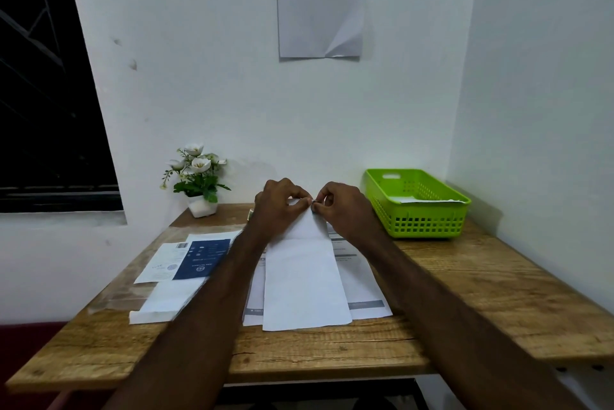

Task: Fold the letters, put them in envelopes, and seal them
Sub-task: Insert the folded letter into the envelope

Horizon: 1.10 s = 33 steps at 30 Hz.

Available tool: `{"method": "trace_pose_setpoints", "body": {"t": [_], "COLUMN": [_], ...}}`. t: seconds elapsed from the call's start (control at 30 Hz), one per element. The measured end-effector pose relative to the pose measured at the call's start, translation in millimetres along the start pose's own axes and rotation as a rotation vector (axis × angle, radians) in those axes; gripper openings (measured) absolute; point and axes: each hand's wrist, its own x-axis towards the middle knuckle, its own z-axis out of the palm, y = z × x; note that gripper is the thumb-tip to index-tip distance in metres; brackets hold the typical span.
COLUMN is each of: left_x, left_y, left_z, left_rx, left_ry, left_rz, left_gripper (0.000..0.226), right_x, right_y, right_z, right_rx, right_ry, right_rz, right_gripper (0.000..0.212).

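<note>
A long white letter [304,280], folded lengthwise, lies on the wooden table [465,280] on top of a pile of printed letters [362,283]. A crease runs across it near its far end. My left hand [277,207] and my right hand [345,207] meet at that far end, and both pinch the paper's far edge between thumb and fingertips. A stack of white envelopes [169,301] lies to the left, under my left forearm.
A blue and white leaflet [191,260] lies beyond the envelopes. A small potted plant with white flowers [197,177] stands at the back left. A green plastic basket [417,205] with white paper inside sits at the back right. A printed sheet [320,1] hangs on the wall.
</note>
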Motion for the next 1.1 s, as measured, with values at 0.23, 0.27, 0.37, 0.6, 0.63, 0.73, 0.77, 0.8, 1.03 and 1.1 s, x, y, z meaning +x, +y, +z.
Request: {"method": "trace_pose_setpoints", "body": {"t": [0.23,0.27,0.37,0.6,0.63,0.73,0.77,0.8,1.03,1.1], "left_x": [1,1,0,1,2,3,3,4,-6,-8], "left_y": [-1,-1,-3,-3,-4,-5,-6,-7,-2,2], "left_z": [-1,0,0,-3,-3,-3,-2,-1,-8,-13], "left_rx": [0.005,0.012,0.008,-0.044,-0.060,-0.090,-0.095,-0.101,-0.270,-0.343], "left_ry": [0.007,-0.002,-0.005,0.023,0.030,0.044,0.048,0.051,0.116,0.095], "left_rz": [0.004,0.003,0.012,0.016,0.017,0.013,0.015,0.015,-0.141,-0.329], "left_gripper": [0.034,0.032,0.030,0.025,0.022,0.013,0.012,0.012,0.031,0.050], "right_x": [-2,-2,0,3,3,2,2,2,1,2], "right_y": [-2,-1,2,9,9,7,8,8,5,6], "right_z": [1,2,3,5,4,1,2,2,1,2], "right_rx": [-0.031,-0.025,-0.007,0.130,0.234,0.558,0.621,0.672,0.781,0.791], "right_ry": [0.005,0.001,0.001,-0.021,-0.051,-0.150,-0.168,-0.179,-0.155,-0.141], "right_rz": [-0.003,-0.003,0.003,0.035,0.055,0.132,0.145,0.153,0.200,0.227], "right_gripper": [0.024,0.030,0.038,0.024,0.025,0.023,0.021,0.020,0.016,0.018]}}
